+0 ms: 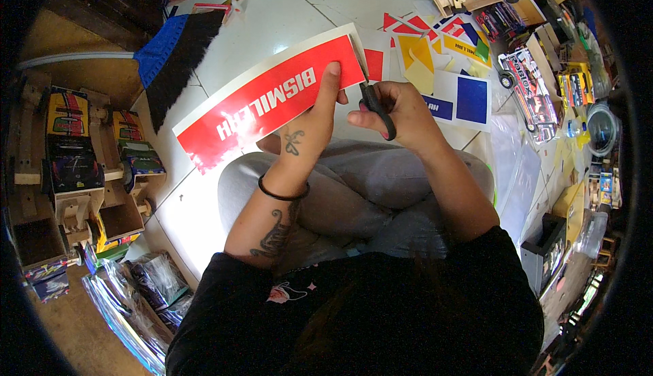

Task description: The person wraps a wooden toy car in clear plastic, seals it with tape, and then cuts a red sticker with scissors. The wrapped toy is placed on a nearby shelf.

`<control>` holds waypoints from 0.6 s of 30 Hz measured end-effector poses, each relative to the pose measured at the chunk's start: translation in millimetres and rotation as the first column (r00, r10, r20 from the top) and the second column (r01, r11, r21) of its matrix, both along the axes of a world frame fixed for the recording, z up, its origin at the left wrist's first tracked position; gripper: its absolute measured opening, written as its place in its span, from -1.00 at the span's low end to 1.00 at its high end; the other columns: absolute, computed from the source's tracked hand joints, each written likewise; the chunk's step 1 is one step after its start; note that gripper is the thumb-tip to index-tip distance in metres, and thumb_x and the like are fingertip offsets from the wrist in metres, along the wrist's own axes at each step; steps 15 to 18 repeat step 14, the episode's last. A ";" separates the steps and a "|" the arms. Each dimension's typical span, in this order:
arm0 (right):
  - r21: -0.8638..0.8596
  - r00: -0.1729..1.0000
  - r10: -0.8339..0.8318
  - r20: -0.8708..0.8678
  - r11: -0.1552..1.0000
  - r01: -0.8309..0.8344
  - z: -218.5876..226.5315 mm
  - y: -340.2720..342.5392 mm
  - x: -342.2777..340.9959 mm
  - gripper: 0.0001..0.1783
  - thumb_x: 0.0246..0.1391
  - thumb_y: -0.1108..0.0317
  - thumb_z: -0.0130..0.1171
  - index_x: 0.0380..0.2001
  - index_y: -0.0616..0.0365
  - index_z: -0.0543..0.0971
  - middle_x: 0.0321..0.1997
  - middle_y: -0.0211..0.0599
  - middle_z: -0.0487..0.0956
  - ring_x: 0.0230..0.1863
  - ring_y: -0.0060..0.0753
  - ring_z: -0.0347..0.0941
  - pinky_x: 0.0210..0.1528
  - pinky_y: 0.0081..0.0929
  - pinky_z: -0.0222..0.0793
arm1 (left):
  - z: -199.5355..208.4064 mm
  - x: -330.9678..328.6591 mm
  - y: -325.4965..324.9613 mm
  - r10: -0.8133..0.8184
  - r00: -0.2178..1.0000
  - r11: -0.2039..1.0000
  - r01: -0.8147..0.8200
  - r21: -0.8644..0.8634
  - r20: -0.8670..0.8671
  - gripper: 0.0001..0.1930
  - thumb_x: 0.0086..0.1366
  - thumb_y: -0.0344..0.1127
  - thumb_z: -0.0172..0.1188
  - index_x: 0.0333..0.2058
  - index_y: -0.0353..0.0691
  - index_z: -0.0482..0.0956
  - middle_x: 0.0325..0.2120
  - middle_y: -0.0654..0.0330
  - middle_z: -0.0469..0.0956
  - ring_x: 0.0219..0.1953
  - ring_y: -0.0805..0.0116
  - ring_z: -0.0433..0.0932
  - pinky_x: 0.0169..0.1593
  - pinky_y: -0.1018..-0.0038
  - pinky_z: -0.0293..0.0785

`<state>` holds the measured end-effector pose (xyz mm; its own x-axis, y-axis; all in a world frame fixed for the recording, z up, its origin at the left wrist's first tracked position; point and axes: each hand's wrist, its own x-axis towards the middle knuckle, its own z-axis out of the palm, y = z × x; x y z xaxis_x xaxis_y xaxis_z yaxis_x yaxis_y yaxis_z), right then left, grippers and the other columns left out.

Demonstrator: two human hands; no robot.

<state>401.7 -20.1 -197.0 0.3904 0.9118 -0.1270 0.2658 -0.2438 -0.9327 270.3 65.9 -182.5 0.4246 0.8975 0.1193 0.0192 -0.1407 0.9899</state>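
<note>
A long red sticker strip [272, 93] with white lettering and a white border stretches across the middle, tilted up to the right. My left hand [316, 117] grips it near its right end, thumb on the printed face and fingers behind. Black-handled scissors [383, 112] sit in my right hand [406, 114], with fingers and thumb around the handles. Their blades meet the strip's right end, where a thin white sliver of the border stands apart from the sheet. How far the blades are parted cannot be made out.
Red, yellow and blue sticker pieces [415, 59] lie on the white tiled floor beyond my right hand. Wooden toy trucks [530, 87] crowd the right, and more toy trucks [75, 138] stand at left. A broom [173, 59] with black bristles lies at upper left. Clear plastic sheets [513, 165] lie beside my right knee.
</note>
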 end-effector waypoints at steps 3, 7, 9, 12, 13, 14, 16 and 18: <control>0.017 1.000 -0.008 0.001 1.000 0.008 -0.1 0.1 0.4 -0.39 -0.45 -0.13 0.51 -0.73 0.21 0.48 -0.75 -0.40 0.42 -0.68 -0.59 0.30 -0.61 -0.61 0.19 | -1.1 3.4 -2.8 0.005 0.998 1.000 -0.005 -0.005 0.057 -0.67 0.26 -0.06 0.15 -0.57 -0.15 0.50 -0.73 0.36 0.46 -0.69 0.61 0.36 -0.58 0.64 0.24; 0.023 0.999 -0.012 0.040 1.000 0.011 -0.7 -0.3 0.8 -0.40 -0.45 -0.12 0.52 -0.72 0.21 0.49 -0.74 -0.40 0.43 -0.68 -0.60 0.30 -0.61 -0.61 0.20 | -0.5 3.4 -3.3 -0.001 0.998 1.000 0.002 -0.017 0.066 -0.67 0.26 -0.07 0.15 -0.57 -0.15 0.51 -0.73 0.36 0.45 -0.69 0.61 0.36 -0.57 0.64 0.23; 0.014 0.999 -0.011 0.037 1.000 0.011 -0.9 -0.7 1.3 -0.40 -0.45 -0.12 0.52 -0.72 0.21 0.49 -0.74 -0.40 0.43 -0.68 -0.60 0.30 -0.60 -0.61 0.20 | -0.1 3.2 -3.3 -0.004 0.998 1.000 0.004 -0.011 0.063 -0.67 0.26 -0.07 0.15 -0.57 -0.15 0.51 -0.73 0.36 0.45 -0.69 0.61 0.36 -0.57 0.64 0.24; 0.016 1.000 -0.021 0.005 1.000 0.021 -3.2 -1.0 1.2 -0.40 -0.45 -0.12 0.52 -0.72 0.21 0.49 -0.74 -0.41 0.43 -0.68 -0.60 0.30 -0.60 -0.61 0.20 | 0.1 3.2 -3.6 -0.004 0.999 1.000 0.005 -0.012 0.049 -0.67 0.26 -0.07 0.14 -0.57 -0.16 0.51 -0.73 0.36 0.45 -0.68 0.61 0.36 -0.56 0.64 0.25; 0.022 1.000 -0.026 -0.012 0.999 0.026 -4.5 -0.8 0.8 -0.40 -0.45 -0.12 0.52 -0.72 0.21 0.49 -0.74 -0.41 0.43 -0.68 -0.60 0.30 -0.60 -0.61 0.21 | 0.0 3.5 -4.4 0.000 0.999 1.000 0.001 -0.014 0.044 -0.67 0.27 -0.07 0.14 -0.57 -0.16 0.51 -0.73 0.35 0.46 -0.68 0.61 0.37 -0.56 0.65 0.25; 0.063 0.999 -0.021 -0.029 0.998 0.023 -6.1 0.1 0.4 -0.41 -0.42 -0.12 0.51 -0.73 0.19 0.49 -0.74 -0.42 0.43 -0.68 -0.59 0.30 -0.59 -0.62 0.21 | -0.1 3.9 -5.6 0.005 0.999 1.000 -0.004 -0.016 0.039 -0.67 0.27 -0.07 0.14 -0.57 -0.16 0.51 -0.73 0.35 0.46 -0.68 0.60 0.38 -0.55 0.65 0.26; 0.063 0.999 -0.021 -0.029 0.998 0.023 -6.1 0.1 0.4 -0.41 -0.42 -0.12 0.51 -0.73 0.19 0.49 -0.74 -0.42 0.43 -0.68 -0.59 0.30 -0.59 -0.62 0.21 | -0.1 3.9 -5.6 0.005 0.999 1.000 -0.004 -0.016 0.039 -0.67 0.27 -0.07 0.14 -0.57 -0.16 0.51 -0.73 0.35 0.46 -0.68 0.60 0.38 -0.55 0.65 0.26; 0.063 0.999 -0.021 -0.029 0.998 0.023 -6.1 0.1 0.4 -0.41 -0.42 -0.12 0.51 -0.73 0.19 0.49 -0.74 -0.42 0.43 -0.68 -0.59 0.30 -0.59 -0.62 0.21 | -0.1 3.9 -5.6 0.005 0.999 1.000 -0.004 -0.016 0.039 -0.67 0.27 -0.07 0.14 -0.57 -0.16 0.51 -0.73 0.35 0.46 -0.68 0.60 0.38 -0.55 0.65 0.26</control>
